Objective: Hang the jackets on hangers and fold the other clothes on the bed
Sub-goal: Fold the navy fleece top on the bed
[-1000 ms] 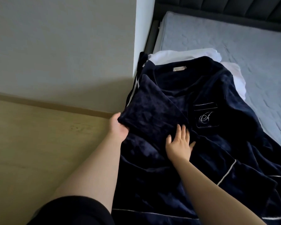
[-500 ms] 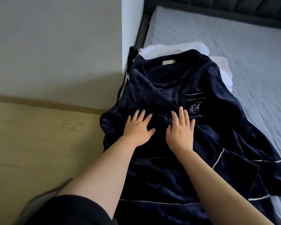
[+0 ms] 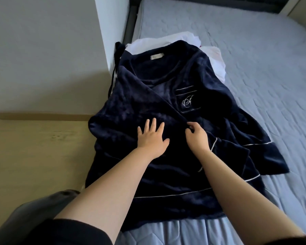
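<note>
Half a second on, the right hand (image 3: 196, 137) has curled from flat into a pinch on the front edge of the navy robe (image 3: 219, 121). The left hand (image 3: 152, 137) stays spread flat on the crossed panel. The robe lies on the bed (image 3: 254, 50), its left side apparently overhanging the edge. A hard tug could drag that panel from under the palm or slide the robe off.

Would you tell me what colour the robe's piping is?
White piping on a navy robe; head view.
</note>
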Demonstrator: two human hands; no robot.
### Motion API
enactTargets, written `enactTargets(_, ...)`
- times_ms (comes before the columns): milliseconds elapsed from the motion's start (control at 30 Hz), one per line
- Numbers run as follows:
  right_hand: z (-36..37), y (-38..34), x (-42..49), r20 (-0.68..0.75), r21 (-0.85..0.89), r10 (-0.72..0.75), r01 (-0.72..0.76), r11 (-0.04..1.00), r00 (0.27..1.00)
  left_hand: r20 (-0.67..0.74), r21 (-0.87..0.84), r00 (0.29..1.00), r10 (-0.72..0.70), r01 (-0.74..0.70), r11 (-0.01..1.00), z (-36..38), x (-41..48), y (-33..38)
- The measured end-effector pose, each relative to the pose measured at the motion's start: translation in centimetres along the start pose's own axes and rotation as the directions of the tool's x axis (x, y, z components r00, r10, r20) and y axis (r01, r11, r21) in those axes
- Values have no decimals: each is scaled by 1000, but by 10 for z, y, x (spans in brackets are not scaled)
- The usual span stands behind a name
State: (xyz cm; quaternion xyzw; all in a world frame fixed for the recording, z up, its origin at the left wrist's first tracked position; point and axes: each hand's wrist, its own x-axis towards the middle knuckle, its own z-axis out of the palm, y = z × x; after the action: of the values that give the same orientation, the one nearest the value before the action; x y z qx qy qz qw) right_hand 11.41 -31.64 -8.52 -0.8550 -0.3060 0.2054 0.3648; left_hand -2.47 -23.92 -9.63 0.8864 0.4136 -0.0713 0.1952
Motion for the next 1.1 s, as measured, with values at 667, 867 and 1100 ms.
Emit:
enactTargets(667,-114,57,29,-45,909,714,-269,320,698,242,-361,959,149,-53,931,-14,-14,58)
enactTargets(867,-91,-31,37,-182,827,408,-85,556,895,62,-717,996,-68,92,691,-21,-12,26)
enactTargets(1100,-56,-53,-13,583,336,-282,90,938,762,314,-852,935,-164,201,-483,-41,-27,-39)
